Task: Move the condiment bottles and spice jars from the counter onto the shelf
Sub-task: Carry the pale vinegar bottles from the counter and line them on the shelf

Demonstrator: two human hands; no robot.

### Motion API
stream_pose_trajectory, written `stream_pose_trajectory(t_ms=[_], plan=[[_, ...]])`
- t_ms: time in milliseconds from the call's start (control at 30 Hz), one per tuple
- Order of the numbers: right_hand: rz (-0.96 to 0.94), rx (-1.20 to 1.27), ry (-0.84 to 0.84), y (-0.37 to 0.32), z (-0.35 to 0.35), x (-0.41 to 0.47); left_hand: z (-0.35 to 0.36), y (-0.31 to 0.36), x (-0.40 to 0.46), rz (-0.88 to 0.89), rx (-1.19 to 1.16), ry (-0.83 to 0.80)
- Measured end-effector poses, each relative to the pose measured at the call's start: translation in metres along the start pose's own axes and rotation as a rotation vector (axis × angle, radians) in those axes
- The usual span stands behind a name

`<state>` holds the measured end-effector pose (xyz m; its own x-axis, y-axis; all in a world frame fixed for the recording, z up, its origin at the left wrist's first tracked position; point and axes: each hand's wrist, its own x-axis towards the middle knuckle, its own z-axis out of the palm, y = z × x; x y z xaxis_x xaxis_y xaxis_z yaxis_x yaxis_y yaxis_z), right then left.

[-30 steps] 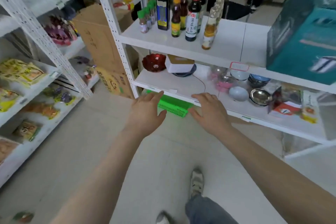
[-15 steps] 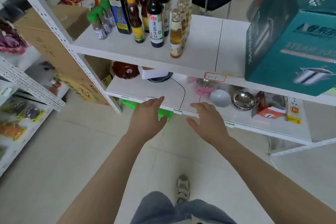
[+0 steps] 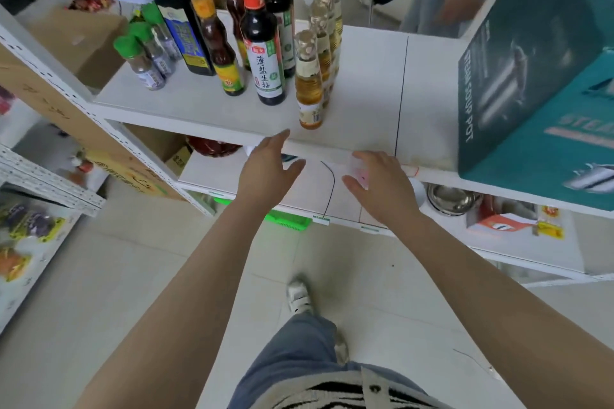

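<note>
White metal shelf (image 3: 365, 83) carries the bottles on its left part. Far left: three green-capped spice jars (image 3: 139, 60) in a row running away from the near edge. Right of them a dark blue-labelled bottle (image 3: 187, 40), then an orange-capped brown sauce bottle (image 3: 219, 50) with a second one behind it. Next, a black soy sauce bottle (image 3: 264, 53) with red neck band and white label, another dark bottle just behind. Right of that, a row of golden oil bottles (image 3: 309, 83), nearest one close to the shelf's front edge. Left hand (image 3: 267, 169) reaches toward the shelf edge below the soy sauce, fingers straight and spread, holding nothing. Right hand (image 3: 382, 186) beside it, apart, fingers relaxed and open, empty, over the lower shelf. Far right on the upper shelf: big teal steam pot box (image 3: 538, 93). Lower shelf holds a steel bowl (image 3: 452, 199) and red-white packets (image 3: 501, 222) at right. Green basket (image 3: 285, 219) under it.
</note>
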<state>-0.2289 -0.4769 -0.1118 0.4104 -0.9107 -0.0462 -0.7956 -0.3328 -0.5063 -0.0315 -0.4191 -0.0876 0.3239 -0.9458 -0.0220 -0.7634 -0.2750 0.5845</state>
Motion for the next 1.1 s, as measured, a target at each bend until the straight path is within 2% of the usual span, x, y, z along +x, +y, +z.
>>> stream_pose_trajectory(t_ms=[233,433,667,867,1100], plan=[[0.05,-0.01,0.025,-0.007,0.001,0.068,0.016,-0.008,0.096,-0.046,-0.279,0.022],[0.064,-0.011,0.036,-0.002,-0.002,0.101,0.034,-0.006,0.124,-0.045,-0.503,-0.01],[0.002,0.027,0.005,0.009,-0.009,0.123,0.042,-0.007,0.116,-0.034,-0.532,0.089],[-0.068,0.215,0.005,0.006,-0.009,0.146,0.042,-0.005,0.086,-0.153,-0.647,0.206],[-0.082,0.504,0.141,-0.031,0.003,0.171,0.034,0.001,0.048,-0.33,-0.803,0.292]])
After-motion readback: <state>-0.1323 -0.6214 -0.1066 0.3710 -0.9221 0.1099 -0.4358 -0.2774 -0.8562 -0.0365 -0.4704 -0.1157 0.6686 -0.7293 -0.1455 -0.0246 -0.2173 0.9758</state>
